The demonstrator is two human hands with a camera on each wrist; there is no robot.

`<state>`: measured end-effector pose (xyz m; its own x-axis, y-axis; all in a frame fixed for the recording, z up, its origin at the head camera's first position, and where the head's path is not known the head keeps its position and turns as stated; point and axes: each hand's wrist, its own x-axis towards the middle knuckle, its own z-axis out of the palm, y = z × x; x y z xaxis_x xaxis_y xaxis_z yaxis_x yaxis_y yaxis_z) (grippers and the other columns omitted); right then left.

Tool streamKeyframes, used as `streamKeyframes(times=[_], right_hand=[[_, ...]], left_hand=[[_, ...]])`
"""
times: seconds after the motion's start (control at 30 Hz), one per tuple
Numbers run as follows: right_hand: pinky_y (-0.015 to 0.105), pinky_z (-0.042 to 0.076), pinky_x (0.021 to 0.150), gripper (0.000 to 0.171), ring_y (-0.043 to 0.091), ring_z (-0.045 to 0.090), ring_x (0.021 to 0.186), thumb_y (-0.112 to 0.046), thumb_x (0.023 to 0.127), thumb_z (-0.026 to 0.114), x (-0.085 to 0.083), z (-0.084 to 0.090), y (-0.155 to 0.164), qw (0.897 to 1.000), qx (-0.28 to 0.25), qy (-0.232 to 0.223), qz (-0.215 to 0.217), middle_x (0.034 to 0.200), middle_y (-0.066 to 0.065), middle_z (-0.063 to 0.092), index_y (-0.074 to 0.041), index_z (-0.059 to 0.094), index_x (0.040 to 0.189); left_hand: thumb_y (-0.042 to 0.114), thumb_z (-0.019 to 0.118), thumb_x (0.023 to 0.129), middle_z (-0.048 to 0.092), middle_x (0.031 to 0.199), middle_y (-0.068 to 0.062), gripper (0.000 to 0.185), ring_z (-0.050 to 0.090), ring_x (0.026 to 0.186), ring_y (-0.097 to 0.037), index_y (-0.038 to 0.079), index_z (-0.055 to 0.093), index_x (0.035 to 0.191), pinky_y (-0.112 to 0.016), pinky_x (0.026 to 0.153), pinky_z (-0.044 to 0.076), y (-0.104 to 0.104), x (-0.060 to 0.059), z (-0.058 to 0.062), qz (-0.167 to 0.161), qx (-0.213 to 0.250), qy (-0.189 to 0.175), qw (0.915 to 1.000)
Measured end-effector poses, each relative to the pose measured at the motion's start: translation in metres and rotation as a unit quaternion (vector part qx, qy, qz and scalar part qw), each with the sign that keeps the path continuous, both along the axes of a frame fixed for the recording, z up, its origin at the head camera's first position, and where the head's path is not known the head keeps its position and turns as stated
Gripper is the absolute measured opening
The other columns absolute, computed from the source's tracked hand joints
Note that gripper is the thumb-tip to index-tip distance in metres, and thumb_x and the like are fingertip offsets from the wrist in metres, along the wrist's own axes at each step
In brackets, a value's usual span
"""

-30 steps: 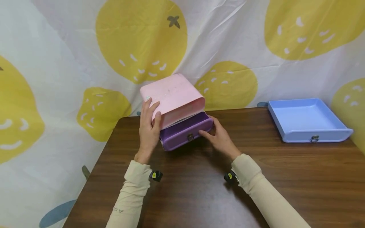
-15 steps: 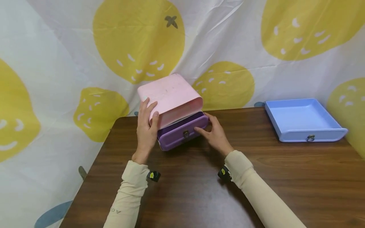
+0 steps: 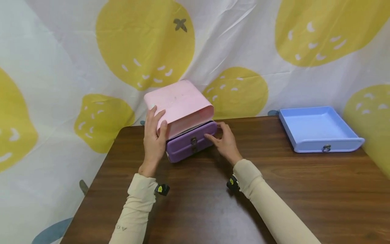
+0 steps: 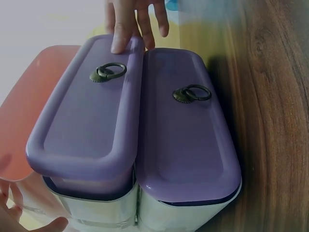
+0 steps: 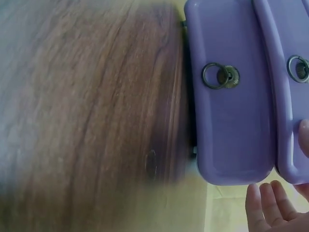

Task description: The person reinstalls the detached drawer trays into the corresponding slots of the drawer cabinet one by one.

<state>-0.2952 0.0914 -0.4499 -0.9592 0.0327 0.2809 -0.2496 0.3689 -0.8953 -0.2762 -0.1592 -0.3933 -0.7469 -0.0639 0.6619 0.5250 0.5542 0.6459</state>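
A small drawer cabinet stands tilted toward the back of the table, its pink top compartment without a drawer. Below it are two purple drawers with ring pulls. In the left wrist view the upper purple drawer juts out slightly from its slot, beside the lower purple drawer, which sits nearly flush. My left hand rests with extended fingers against the cabinet's left side. At the upper drawer's right end, my right hand pinches its edge, thumb on the front face and fingers behind.
A light blue drawer with a ring pull lies on the right side of the brown wooden table. A fabric backdrop with yellow fruit prints hangs right behind the table.
The upper purple drawer has slid backward into the cabinet, hiding its inside, and my right hand has moved with it. My left hand keeps its place on the cabinet.
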Motion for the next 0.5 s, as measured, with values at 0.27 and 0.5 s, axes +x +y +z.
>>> streamKeyframes(times=[0.27, 0.5], right_hand=[[0.048, 0.055, 0.095, 0.044, 0.041, 0.061, 0.124, -0.015, 0.093, 0.078, -0.0024, -0.0016, -0.0035, 1.000, -0.020, 0.006, -0.019, 0.128, 0.024, 0.060, 0.000, 0.055, 0.127], [0.051, 0.054, 0.100, 0.043, 0.039, 0.060, 0.123, -0.016, 0.093, 0.078, -0.0038, -0.0022, -0.0057, 1.000, -0.013, 0.010, -0.018, 0.128, 0.024, 0.060, 0.001, 0.055, 0.126]], left_hand=[[0.037, 0.052, 0.108, 0.038, 0.169, 0.001, 0.040, 0.018, 0.164, -0.028, 0.022, 0.061, 0.144, -0.060, 0.129, 0.021, -0.0001, 0.0003, -0.0007, -0.010, 0.004, 0.005, 0.9999], [0.042, 0.051, 0.108, 0.039, 0.169, -0.001, 0.043, 0.019, 0.164, -0.029, 0.021, 0.062, 0.143, -0.059, 0.129, 0.021, -0.0020, 0.0000, -0.0034, -0.005, 0.005, 0.010, 0.9999]])
